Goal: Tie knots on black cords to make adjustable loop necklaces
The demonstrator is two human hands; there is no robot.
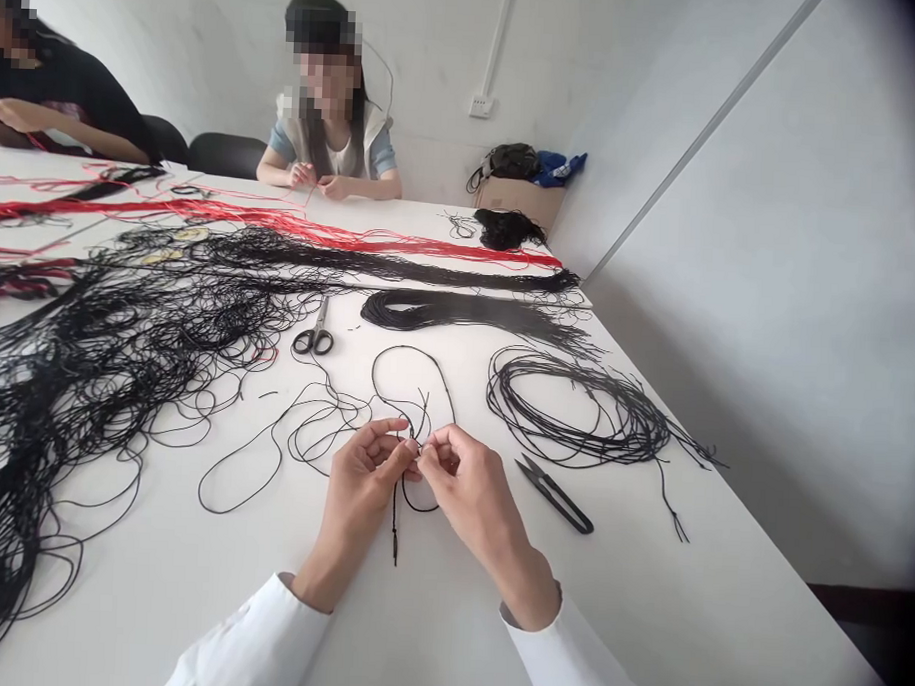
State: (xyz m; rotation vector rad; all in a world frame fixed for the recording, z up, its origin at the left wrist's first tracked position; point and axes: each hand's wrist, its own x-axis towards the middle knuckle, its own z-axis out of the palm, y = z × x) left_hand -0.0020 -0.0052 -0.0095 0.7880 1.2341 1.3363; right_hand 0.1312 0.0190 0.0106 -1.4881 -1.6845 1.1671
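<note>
Close together over the white table, my left hand and my right hand both pinch a thin black cord. The cord loops out beyond my fingertips, and a short knotted end hangs below them. Its exact crossing between my fingers is hidden. Loose strands of black cord trail across the table left of my left hand. To the right of my right hand lie black thread snips. A coil of black cord rests beyond the snips.
Black-handled scissors lie beyond my hands. A large tangle of black cord covers the left side. Black bundles and red cord stretch across the table. Two people sit opposite, one person's hands holding red cord.
</note>
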